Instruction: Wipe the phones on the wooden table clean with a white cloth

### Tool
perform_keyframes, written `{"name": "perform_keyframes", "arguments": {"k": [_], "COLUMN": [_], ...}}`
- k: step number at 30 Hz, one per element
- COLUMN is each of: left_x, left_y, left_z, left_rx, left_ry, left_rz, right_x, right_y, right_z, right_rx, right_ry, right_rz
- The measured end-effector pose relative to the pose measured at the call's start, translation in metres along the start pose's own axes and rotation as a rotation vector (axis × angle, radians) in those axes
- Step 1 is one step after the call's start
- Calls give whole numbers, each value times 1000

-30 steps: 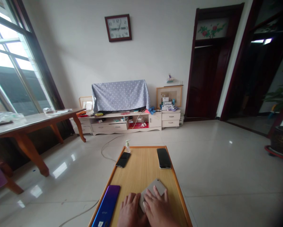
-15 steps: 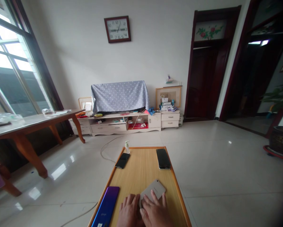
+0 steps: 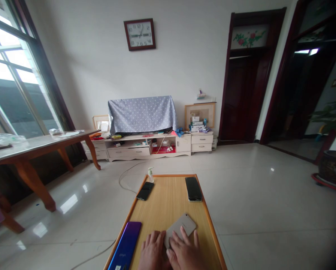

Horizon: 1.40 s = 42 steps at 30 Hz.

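A gold smartphone [image 3: 181, 227] lies face down and slanted on the small wooden table [image 3: 168, 202], its back and camera upward. My right hand [image 3: 184, 251] rests over the phone's near part, fingers spread across its back. Beside the phone's left corner, my left hand [image 3: 153, 249] lies low with its fingers side by side, the forefinger at the phone's edge. Its thumb is hidden. Left of my hands is a blue-purple smartphone [image 3: 125, 243], back side up.
At the table's far end lie two dark phones, one on the left [image 3: 145, 191] and one on the right [image 3: 193, 189]. A clear pump bottle [image 3: 151, 175] stands at the far left corner. A cable [image 3: 124, 180] runs across the floor. Beyond is a white TV cabinet [image 3: 128, 152].
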<state>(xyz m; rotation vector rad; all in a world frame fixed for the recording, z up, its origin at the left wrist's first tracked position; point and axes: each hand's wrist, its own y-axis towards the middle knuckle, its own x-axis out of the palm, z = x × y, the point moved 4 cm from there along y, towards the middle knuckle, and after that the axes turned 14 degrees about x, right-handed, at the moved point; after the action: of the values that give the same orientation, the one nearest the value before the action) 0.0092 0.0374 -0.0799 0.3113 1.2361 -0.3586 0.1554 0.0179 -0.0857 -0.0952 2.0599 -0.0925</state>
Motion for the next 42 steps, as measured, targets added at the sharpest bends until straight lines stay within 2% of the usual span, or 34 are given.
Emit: {"name": "perform_keyframes", "arguments": {"k": [3, 9, 12, 18, 21, 24, 27, 35, 38, 42], "left_x": [-2, -7, -7, -3, -4, -6, -6, 0, -2, -4], "left_y": [0, -1, 0, 0, 0, -1, -2, 1, 0, -1], "left_z": [2, 6, 6, 1, 3, 5, 6, -2, 0, 3], "left_rx": [0, -20, -8, -14, -1, 0, 1, 6, 6, -3], "left_ry": [-8, 2, -5, 18, 9, -5, -8, 6, -1, 0], "left_rz": [0, 2, 1, -69, -46, -1, 14, -26, -19, -2], "right_x": [-4, -32, -28, -5, -12, -27, -35, -10, -17, -36], "right_y": [-1, 5, 3, -7, -7, -4, -3, -11, -9, -6], "right_z": [-1, 22, 20, -4, 0, 15, 23, 0, 4, 21], "right_rx": [1, 146, 140, -14, -10, 66, 123, 10, 31, 128], "right_ry": [0, -48, -49, 5, 20, -2, -31, -12, -11, -64], "right_rz": [22, 137, 93, -92, -37, 58, 88, -104, -55, 60]}}
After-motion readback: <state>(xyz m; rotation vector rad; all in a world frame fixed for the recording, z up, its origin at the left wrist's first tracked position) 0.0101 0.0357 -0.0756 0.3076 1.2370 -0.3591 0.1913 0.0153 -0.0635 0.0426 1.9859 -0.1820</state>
